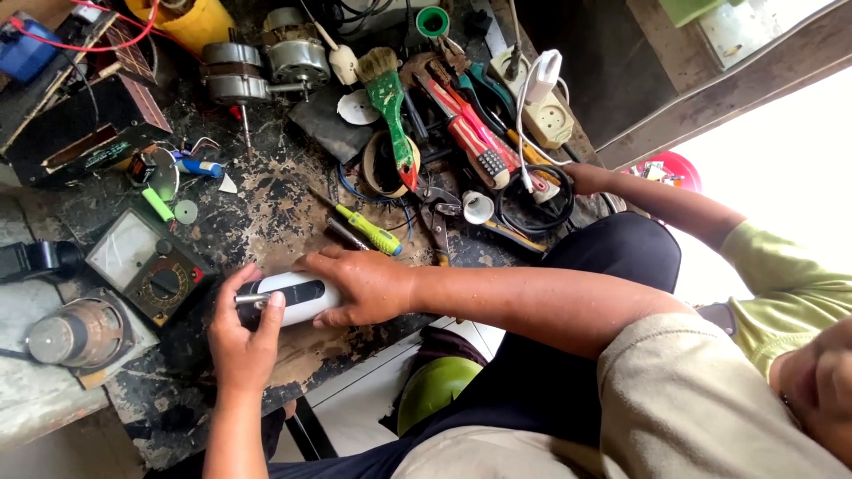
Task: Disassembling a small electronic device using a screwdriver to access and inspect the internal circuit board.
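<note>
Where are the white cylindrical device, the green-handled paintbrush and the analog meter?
white cylindrical device (297, 293), head view, its white body.
green-handled paintbrush (390, 111), head view, its handle.
analog meter (124, 251), head view, its dial window.

A dark, scarred bench (266, 222) with flaking paint carries a clutter of tools. A multimeter (151, 266) lies near its left edge, with a yellow-handled screwdriver (368, 232) near the middle. Farther back sit two small motors (266, 62), a green-handled paintbrush (389, 102), red-handled screwdrivers (466, 129), a cream socket strip (541, 111) and a coil of black cable (532, 200). A white cylindrical appliance (297, 297) rests at the front edge.
</note>
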